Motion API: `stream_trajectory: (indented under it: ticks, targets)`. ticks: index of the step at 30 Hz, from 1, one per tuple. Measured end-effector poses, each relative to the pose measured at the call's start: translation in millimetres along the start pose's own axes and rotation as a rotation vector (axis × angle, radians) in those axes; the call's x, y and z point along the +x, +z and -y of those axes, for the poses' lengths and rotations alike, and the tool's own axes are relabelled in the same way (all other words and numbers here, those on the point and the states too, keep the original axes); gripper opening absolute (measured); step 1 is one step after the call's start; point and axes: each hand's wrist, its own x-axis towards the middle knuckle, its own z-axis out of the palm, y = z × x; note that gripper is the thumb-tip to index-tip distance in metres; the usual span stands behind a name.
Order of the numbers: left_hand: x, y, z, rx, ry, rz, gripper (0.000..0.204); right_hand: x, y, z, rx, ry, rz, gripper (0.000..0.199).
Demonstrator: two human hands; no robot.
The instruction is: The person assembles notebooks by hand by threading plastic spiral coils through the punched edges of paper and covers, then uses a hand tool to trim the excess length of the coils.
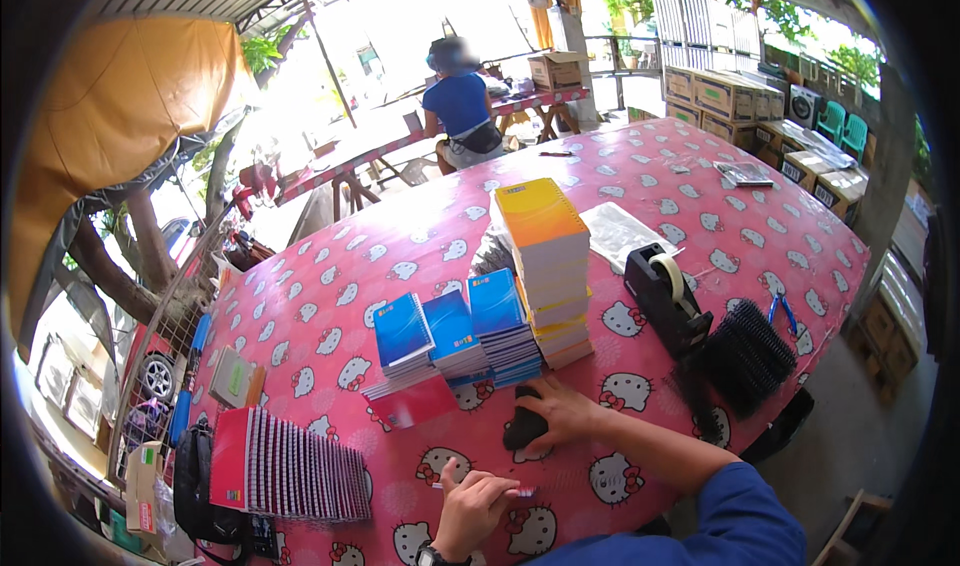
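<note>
While a person in blue sits at a far table [455, 106], two hands work at the near edge of a desk [700, 206] under a pink cartoon-cat cloth. Left hand [470, 506] pinches a thin pen-like stick [505, 488] between fingertips; right hand [560, 411] lies on a small black object [522, 428], fingers curled around it. Just beyond stand stacked blue notebooks [455, 341], a taller yellow-topped stack [548, 266] and a black tape dispenser [665, 296].
</note>
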Motion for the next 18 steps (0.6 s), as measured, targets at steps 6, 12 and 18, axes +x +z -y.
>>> stream_trajectory:
  ticks: [6,12,18]
  targets:
    - [-15,-8,14,0.04,-0.153,-0.151,0.023,-19,-18,15,0.981,-0.135,0.109,0.046]
    - [-11,-5,19,-0.004,-0.144,-0.147,0.018,-38,-10,36,0.799,-0.096,0.195,0.045]
    - [-11,0,28,-0.005,-0.101,-0.131,0.018,-30,-12,33,0.7,0.044,0.17,0.04]
